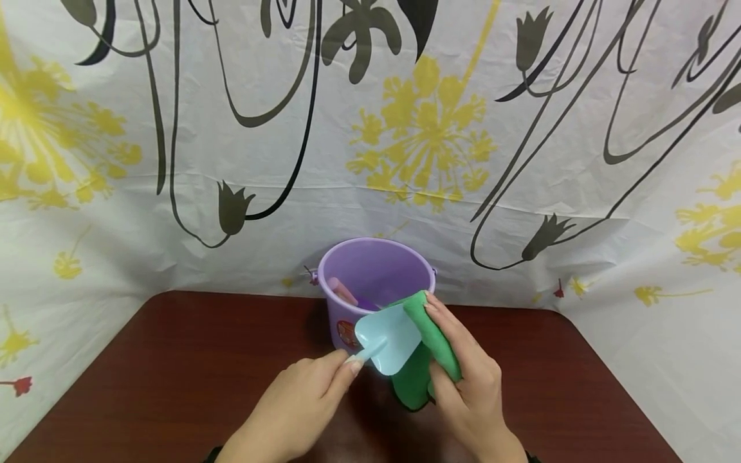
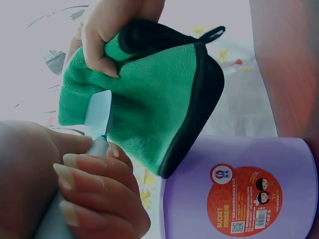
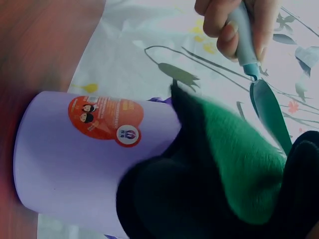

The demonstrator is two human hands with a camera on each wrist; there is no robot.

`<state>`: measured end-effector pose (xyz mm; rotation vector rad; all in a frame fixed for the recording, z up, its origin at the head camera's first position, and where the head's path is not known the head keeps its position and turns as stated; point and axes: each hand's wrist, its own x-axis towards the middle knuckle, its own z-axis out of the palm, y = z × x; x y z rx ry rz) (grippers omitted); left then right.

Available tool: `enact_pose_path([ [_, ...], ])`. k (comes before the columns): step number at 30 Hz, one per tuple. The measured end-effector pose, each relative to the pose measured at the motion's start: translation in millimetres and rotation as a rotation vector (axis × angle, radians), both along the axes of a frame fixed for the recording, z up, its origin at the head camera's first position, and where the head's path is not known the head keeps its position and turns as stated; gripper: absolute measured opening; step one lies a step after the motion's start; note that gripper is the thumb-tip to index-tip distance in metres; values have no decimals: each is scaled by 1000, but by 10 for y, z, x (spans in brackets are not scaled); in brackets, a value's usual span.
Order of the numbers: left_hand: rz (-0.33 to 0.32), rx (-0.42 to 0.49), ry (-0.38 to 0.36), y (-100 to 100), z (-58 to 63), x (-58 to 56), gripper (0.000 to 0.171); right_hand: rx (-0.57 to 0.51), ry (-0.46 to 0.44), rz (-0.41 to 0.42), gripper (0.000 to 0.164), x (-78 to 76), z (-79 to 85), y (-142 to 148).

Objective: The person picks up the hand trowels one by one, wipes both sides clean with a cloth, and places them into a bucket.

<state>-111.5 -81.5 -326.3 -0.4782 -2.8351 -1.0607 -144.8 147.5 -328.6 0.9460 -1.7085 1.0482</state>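
Note:
My left hand [image 1: 301, 395] grips the handle of a small light-blue shovel [image 1: 389, 339], its blade pointing up and to the right. In the left wrist view the fingers wrap round the grey-looking handle [image 2: 55, 214]. A green cloth [image 2: 159, 94] with black edging and a hanging loop is held in my right hand [image 1: 475, 386]. That cloth is bunched over the right edge of the shovel blade, and its lower part hangs down. Both hands are in front of a purple bucket [image 1: 379, 267], which stands upright on the table.
Inside the bucket leans a pink object [image 1: 343, 290], with something darker purple [image 1: 366, 304] beside it. A red label [image 2: 244, 201] is on the bucket's front. Behind the dark red-brown table [image 1: 231, 347] hangs a white patterned sheet [image 1: 301, 257], which also lines both sides.

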Motion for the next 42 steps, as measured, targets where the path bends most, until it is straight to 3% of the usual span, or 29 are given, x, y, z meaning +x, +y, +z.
enact_pose_path([
  [5, 44, -45, -8, -22, 6, -8, 41, 63, 38, -78, 54, -8, -9, -24],
  [20, 122, -108, 89, -36, -29, -38, 39, 194, 159, -400, 49, -10, -111, -123],
  [28, 140, -138, 86, -27, -36, -52, 39, 200, 149, -447, 44, 11, -150, -165],
  [36, 147, -131, 112, -18, -37, -41, 39, 187, 228, -527, 41, 0, -181, -233],
  [42, 153, -131, 104, -17, -29, -34, 38, 184, 228, -541, 37, 21, -206, -258],
])
